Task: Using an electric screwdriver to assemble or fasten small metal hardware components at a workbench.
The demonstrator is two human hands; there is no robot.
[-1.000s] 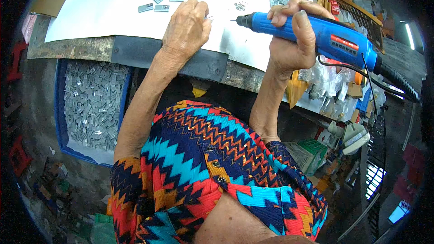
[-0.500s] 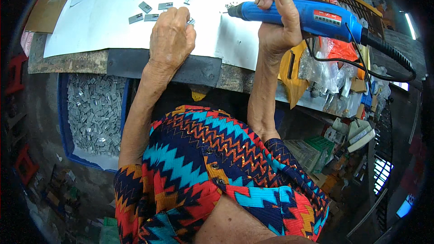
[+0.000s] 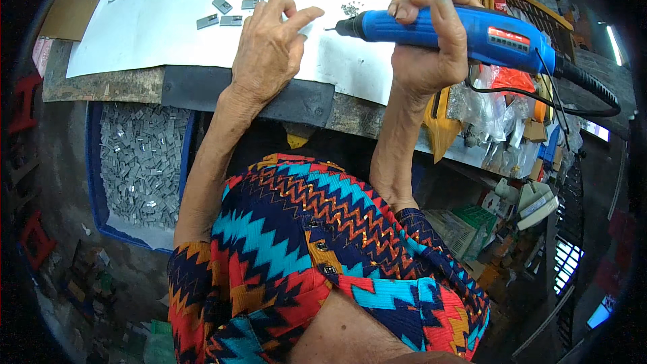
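Right hand (image 3: 431, 47) is wrapped tight around the corded blue electric screwdriver (image 3: 465, 30), upper middle of the frame, tip pointing left at a little heap of tiny screws (image 3: 349, 9). Left hand (image 3: 269, 54) rests on the white sheet-covered tabletop (image 3: 148, 34), fingers spread, holding nothing. I'd keep the bit level and dip it straight in. The small flat grey metal plates (image 3: 226, 13) sit upper left with bare sheet around them; the tabletop edge lies right under the wrists.
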